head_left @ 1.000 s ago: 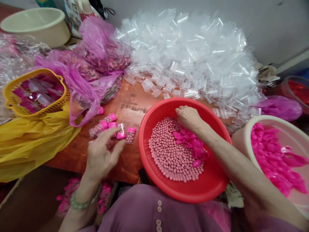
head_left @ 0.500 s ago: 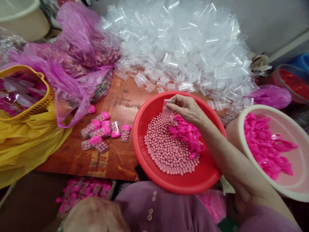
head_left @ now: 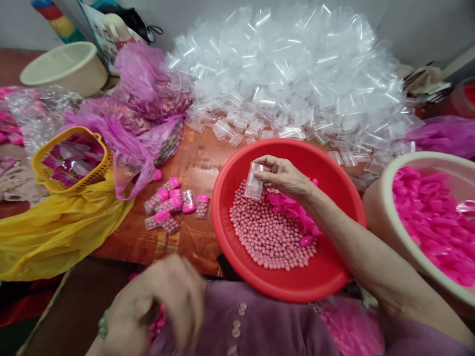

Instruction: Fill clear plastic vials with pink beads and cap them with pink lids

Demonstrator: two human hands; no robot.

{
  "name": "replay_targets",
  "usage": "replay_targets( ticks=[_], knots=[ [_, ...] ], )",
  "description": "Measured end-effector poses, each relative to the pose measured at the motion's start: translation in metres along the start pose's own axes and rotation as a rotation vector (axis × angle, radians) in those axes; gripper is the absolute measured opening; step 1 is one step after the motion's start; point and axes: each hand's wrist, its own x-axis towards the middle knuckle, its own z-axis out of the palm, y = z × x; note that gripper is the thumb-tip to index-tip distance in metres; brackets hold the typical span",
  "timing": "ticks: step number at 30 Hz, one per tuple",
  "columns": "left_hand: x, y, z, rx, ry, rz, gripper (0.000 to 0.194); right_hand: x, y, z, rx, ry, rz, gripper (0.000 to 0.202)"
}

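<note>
The right hand (head_left: pixel 281 174) pinches a clear box (head_left: pixel 254 182) over the red bowl (head_left: pixel 343 198), at its 10 o'clock. Around the bowl: clear pile (head_left: pixel 297 74) at 12, white tub (head_left: pixel 379 210) at 3, filled boxes (head_left: pixel 169 201) at 9. The left hand (head_left: pixel 159 296) — blurry, grip can't be told — has left those boxes for 8.

left hand (head_left: pixel 159 301) was blurred near the lap, fingers curled downward, right forearm (head_left: pixel 363 247) reached inward, right fingers (head_left: pixel 270 162) pinched
</note>
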Motion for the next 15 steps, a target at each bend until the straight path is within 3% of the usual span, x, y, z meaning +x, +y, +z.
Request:
replay_targets(
  ticks=[2,4,7,9,12,15],
  knots=[
    [0.01,0.004,0.002,-0.001,0.108,0.033,0.033,-0.002,-0.003,0.001,-0.016,-0.016,-0.022,0.043],
    [0.023,0.004,0.009,0.091,0.306,0.12,0.025,-0.003,-0.009,0.004,-0.065,-0.038,-0.067,0.039],
    [0.052,-0.003,0.023,0.451,0.569,0.254,0.048,-0.003,-0.019,0.011,-0.127,-0.054,-0.145,0.035],
    [0.072,-0.009,0.032,0.649,0.674,0.313,0.055,-0.004,-0.023,0.016,-0.137,-0.059,-0.171,0.039],
    [0.091,-0.015,0.041,0.754,0.688,0.283,0.048,-0.004,-0.023,0.019,-0.148,-0.071,-0.173,0.044],
    [0.099,-0.017,0.043,0.619,0.592,0.191,0.03,-0.004,-0.019,0.02,-0.174,-0.057,-0.198,0.039]
  ],
)
